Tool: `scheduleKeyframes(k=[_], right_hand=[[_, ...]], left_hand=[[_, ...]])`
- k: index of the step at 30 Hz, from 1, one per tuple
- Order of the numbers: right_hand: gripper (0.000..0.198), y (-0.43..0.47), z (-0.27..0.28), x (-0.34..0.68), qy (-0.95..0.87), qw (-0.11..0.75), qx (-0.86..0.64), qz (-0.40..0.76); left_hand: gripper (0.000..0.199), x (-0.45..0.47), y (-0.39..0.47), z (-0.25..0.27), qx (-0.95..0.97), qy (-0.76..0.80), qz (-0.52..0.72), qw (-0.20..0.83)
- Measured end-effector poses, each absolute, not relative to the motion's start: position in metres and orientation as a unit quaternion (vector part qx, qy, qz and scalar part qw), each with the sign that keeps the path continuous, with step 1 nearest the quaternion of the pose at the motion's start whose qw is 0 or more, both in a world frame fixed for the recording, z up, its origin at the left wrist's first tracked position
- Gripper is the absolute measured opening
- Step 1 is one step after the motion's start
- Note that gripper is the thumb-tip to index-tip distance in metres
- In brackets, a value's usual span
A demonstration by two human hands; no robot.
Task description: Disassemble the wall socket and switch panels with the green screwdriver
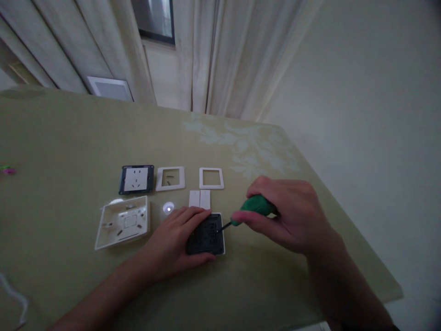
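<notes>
Your pale green worktop (69, 138), leaf-patterned toward its far right corner, bore a socket panel (136, 179), two white frames (212, 187), an open white box (148, 214), two white rectangular pieces (194, 198) and, near them, a black-backed unit (202, 240).

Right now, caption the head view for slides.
Left hand holds a black panel; right hand holds a green-handled screwdriver to it.

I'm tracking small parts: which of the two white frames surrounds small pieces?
The left white frame, beside the socket: two small pieces lie within its opening, unlike the right white frame.
</notes>
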State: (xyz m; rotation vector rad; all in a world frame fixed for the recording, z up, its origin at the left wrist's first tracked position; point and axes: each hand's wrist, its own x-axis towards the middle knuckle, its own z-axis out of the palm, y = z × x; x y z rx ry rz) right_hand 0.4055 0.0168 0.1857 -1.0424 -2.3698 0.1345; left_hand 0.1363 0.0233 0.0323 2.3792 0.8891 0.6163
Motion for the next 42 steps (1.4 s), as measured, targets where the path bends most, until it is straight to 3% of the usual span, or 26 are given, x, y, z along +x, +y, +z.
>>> scheduleKeyframes(k=[5, 11, 16, 21, 27, 32, 37, 42], right_hand=[[0.009, 0.014, 0.193, 0.405, -0.911, 0.245, -0.299, 0.145], [0.016, 0.013, 0.187, 0.401, -0.882, 0.278, -0.376, 0.063], [0.011, 0.009, 0.19, 0.397, -0.911, 0.264, -0.273, 0.162], [0.014, 0.011, 0.187, 0.398, -0.88, 0.297, -0.368, 0.043], [0.013, 0.008, 0.193, 0.401, -0.908, 0.25, -0.296, 0.16], [0.011, 0.012, 0.193, 0.405, -0.882, 0.275, -0.376, 0.074], [0.011, 0.01, 0.195, 0.403, -0.908, 0.266, -0.301, 0.123], [0.01, 0.014, 0.194, 0.408, -0.887, 0.254, -0.382, 0.051]], left_hand=[[0.081, 0.136, 0.023, 0.034, 0.875, 0.332, 0.223, 0.275], [0.077, 0.137, 0.024, 0.036, 0.872, 0.333, 0.224, 0.281], [0.075, 0.137, 0.024, 0.036, 0.873, 0.332, 0.22, 0.28], [0.077, 0.137, 0.023, 0.038, 0.871, 0.333, 0.222, 0.286], [0.078, 0.137, 0.024, 0.038, 0.871, 0.335, 0.216, 0.288], [0.082, 0.137, 0.024, 0.036, 0.87, 0.334, 0.222, 0.286], [0.081, 0.136, 0.024, 0.037, 0.87, 0.333, 0.216, 0.291], [0.083, 0.136, 0.024, 0.037, 0.869, 0.336, 0.214, 0.295]])
